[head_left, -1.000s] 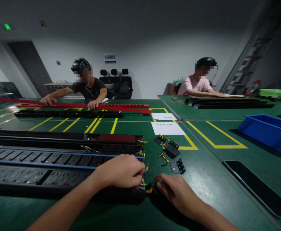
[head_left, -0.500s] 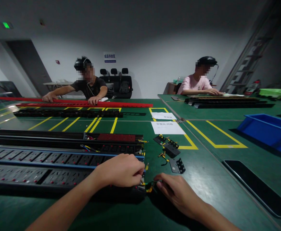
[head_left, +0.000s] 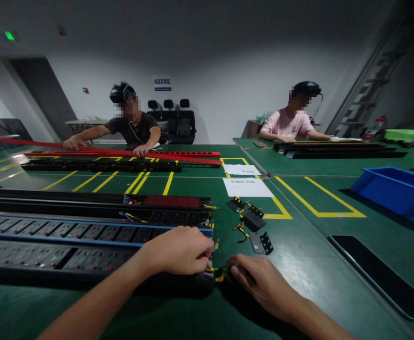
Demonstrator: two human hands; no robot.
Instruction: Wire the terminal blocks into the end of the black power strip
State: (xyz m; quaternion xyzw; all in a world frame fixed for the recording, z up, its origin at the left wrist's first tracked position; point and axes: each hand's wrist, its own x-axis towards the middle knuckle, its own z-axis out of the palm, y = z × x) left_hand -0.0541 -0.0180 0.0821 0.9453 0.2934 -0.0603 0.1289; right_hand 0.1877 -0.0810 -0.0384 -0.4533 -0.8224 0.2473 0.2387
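The nearest power strip (head_left: 97,259), long and black with rows of sockets and small red dots, lies on the green table. My left hand (head_left: 180,250) rests over its right end, fingers curled closed; what they grip there is hidden. A short yellow-green wire (head_left: 220,278) comes out of that end towards my right hand (head_left: 260,281). The right thumb and fingers are pinched on a small dark part, mostly covered by them. Just beyond that hand lie several black end brackets (head_left: 261,242) and a loose piece of yellow-and-black wire (head_left: 241,231).
A blue-edged strip (head_left: 86,233) and other strips lie behind the nearest one. To the right are a large black-screened phone or tablet (head_left: 380,278) and a blue bin (head_left: 398,193). Paper labels (head_left: 247,187) lie mid-table. Two co-workers (head_left: 136,127) sit opposite, one handling a red rail (head_left: 111,150).
My hands stay almost in place at the strip's end. Across the table, the co-worker's red rail has tilted, its right end coming nearer. The other co-worker's arms have shifted.
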